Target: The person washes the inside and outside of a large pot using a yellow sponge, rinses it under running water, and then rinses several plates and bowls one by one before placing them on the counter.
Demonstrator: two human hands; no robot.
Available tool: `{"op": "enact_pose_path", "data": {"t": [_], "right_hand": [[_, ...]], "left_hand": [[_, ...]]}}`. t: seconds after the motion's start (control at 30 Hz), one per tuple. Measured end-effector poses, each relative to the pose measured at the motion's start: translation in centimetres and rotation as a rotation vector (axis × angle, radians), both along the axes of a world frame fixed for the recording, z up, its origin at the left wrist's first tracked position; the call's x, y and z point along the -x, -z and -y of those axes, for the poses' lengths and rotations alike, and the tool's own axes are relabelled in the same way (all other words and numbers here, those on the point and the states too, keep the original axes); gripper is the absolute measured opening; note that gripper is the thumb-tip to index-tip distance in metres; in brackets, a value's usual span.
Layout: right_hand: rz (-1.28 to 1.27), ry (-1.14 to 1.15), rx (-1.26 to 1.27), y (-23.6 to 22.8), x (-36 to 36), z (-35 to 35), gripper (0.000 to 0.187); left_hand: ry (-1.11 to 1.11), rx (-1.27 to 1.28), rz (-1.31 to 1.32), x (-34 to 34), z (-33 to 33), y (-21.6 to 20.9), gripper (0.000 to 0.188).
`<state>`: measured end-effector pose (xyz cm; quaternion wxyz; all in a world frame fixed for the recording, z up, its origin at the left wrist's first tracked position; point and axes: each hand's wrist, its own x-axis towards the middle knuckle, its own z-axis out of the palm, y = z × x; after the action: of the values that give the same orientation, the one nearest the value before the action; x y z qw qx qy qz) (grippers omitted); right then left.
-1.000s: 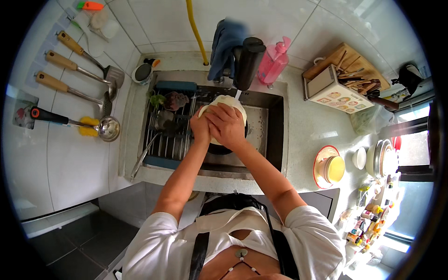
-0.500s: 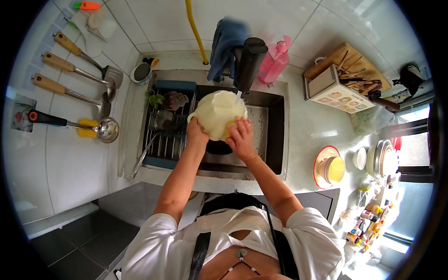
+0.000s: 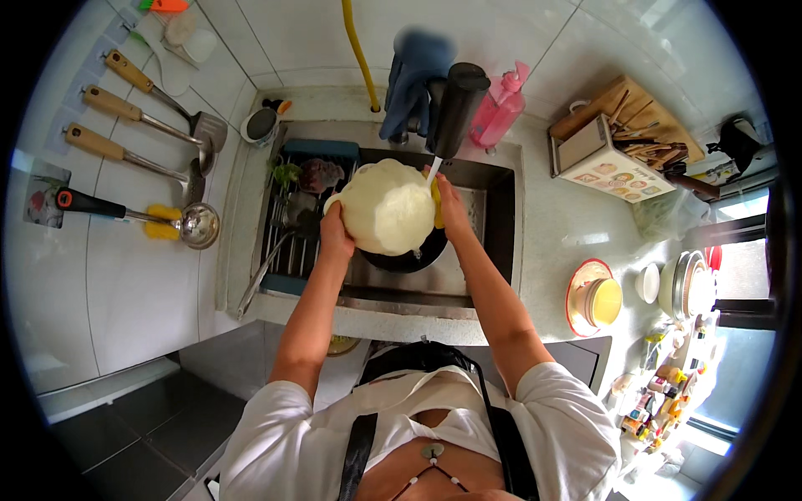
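A cream-coloured bowl (image 3: 391, 209) with a scalloped rim is held up over the sink (image 3: 493, 238), under the black faucet (image 3: 462, 108). At the bowl's left edge my left hand (image 3: 337, 235) is closed on the rim, its fingers partly hidden by the bowl. My right hand (image 3: 453, 209) is at the bowl's right side with a yellow sponge (image 3: 437, 206) between its fingers and the bowl. White water runs from the faucet at the bowl's upper right edge. Below the bowl a dark round pan (image 3: 408, 262) shows in the sink.
A drying rack (image 3: 284, 282) with leafy greens and a long-handled utensil spans the sink's left side. A pink soap bottle (image 3: 499, 108) and a blue cloth (image 3: 415, 79) flank the faucet. Stacked bowls (image 3: 603, 302) and a chopstick holder (image 3: 585, 154) stand on the right counter.
The bowl has tipped, showing more of its broad smooth face. My right hand has moved from the bowl's near right side up to its right edge. My left hand has shifted slightly left.
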<state>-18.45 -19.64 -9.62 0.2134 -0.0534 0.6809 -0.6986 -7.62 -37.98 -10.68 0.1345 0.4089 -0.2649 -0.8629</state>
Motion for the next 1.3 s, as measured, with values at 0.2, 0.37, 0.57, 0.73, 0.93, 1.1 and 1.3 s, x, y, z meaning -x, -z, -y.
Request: {"op": "enact_pose_path", "data": {"t": [0.2, 0.37, 0.57, 0.73, 0.93, 1.1, 1.3], "right_hand": [[-0.357, -0.260, -0.087, -3.4, 1.3, 1.2, 0.050], [-0.242, -0.146, -0.448, -0.4, 2.5, 0.0, 0.052], [0.315, 0.144, -0.216, 3.9, 0.1, -0.8, 0.056], [0.495, 0.210, -0.062, 4.4, -1.6, -1.6, 0.048], [0.198, -0.016, -0.358, 4.7, -2.2, -2.2, 0.050], [-0.025, -0.047, -0.287, 5.2, -2.1, -1.7, 0.050], [0.600, -0.262, -0.037, -1.6, -2.8, -0.9, 0.069]], "left_hand": [[0.111, 0.111, 0.003, -0.2, 0.1, -2.7, 0.040], [0.042, 0.063, -0.072, -0.3, 0.1, -1.3, 0.037], [0.012, -0.012, -0.089, -0.6, 1.0, -0.2, 0.036], [-0.049, -0.208, -0.110, -1.8, 1.3, -0.3, 0.038], [-0.134, 0.065, -0.029, -2.0, 3.4, -0.1, 0.036], [-0.174, 0.412, -0.038, -2.1, 2.1, -5.2, 0.019], [0.216, 0.991, -0.063, -3.0, 0.8, -7.7, 0.024]]}}
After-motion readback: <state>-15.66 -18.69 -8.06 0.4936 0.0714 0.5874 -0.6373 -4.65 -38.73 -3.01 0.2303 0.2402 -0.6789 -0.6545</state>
